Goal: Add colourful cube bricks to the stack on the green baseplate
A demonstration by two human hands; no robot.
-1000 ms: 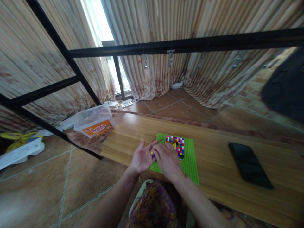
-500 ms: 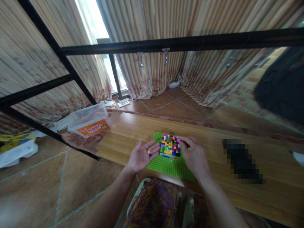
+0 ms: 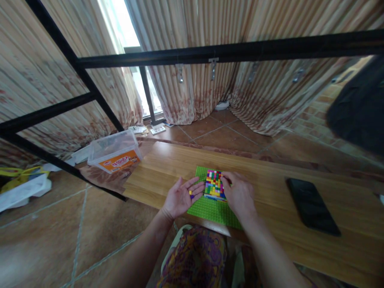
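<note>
My left hand is palm up with its fingers stretched out. Small yellow and purple toy bricks lie loose on its fingers. To its right sits a low block of many-coloured toy bricks on a green studded baseplate. My right hand reaches over the block's right side, thumb and forefinger pinched together at its upper right edge. Whatever may be between those fingertips is hidden. The right hand also covers part of the block and of the baseplate.
The baseplate lies on a wooden table. A black phone rests to the right. On the floor at left stands a clear plastic bin with an orange label. A black metal frame crosses before the curtains.
My right hand has shifted left, farther over the brick block, covering more of its right side. My left hand stays palm up with the bricks on it.
</note>
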